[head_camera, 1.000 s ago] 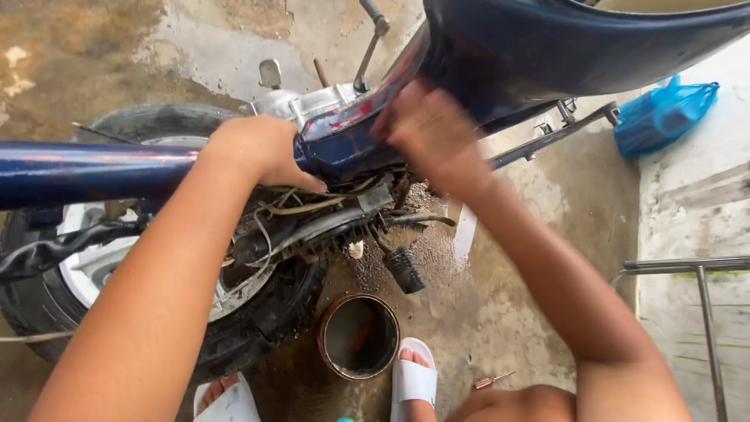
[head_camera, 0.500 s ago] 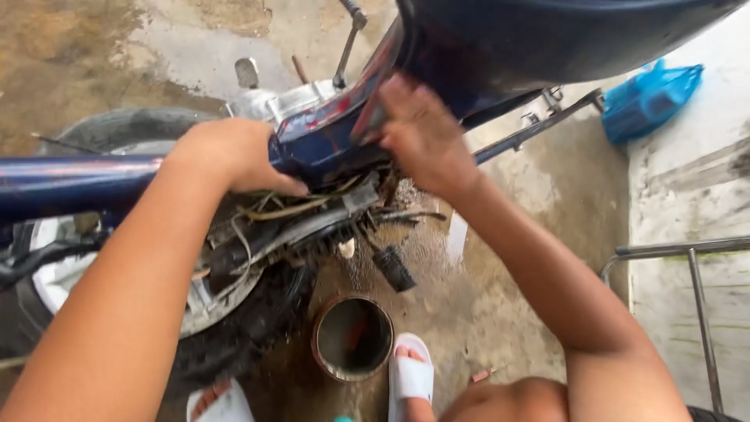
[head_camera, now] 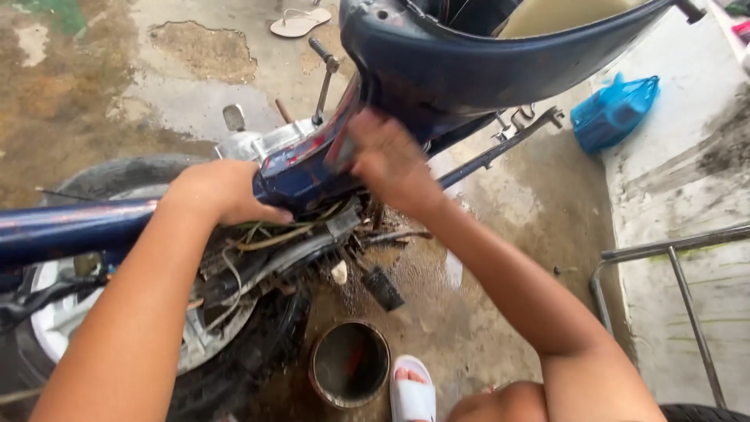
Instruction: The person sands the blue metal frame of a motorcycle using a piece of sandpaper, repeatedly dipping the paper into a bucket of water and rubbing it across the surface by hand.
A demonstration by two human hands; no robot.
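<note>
A dark blue motorbike body panel [head_camera: 469, 62] arches over the frame, with a blue tube [head_camera: 70, 228] running to the left. My left hand [head_camera: 215, 191] grips the lower edge of the blue panel above a tangle of wires [head_camera: 273, 238]. My right hand [head_camera: 383, 160], blurred by motion, presses on the same panel where it meets the upper shell. Whether it holds anything small I cannot tell. Below sit the rear wheel and tyre [head_camera: 234, 352] and a black foot peg [head_camera: 383, 287].
A round rusty metal can [head_camera: 349, 363] stands on the wet concrete beside my white sandal [head_camera: 412, 391]. A blue plastic bag [head_camera: 613, 113] lies at the right by a raised step. A metal rail [head_camera: 672, 258] is lower right; another sandal [head_camera: 299, 22] lies at the top.
The view has shifted slightly and come closer to the bike. My right hand has moved a little along the panel and is blurred; my left hand keeps its grip.
</note>
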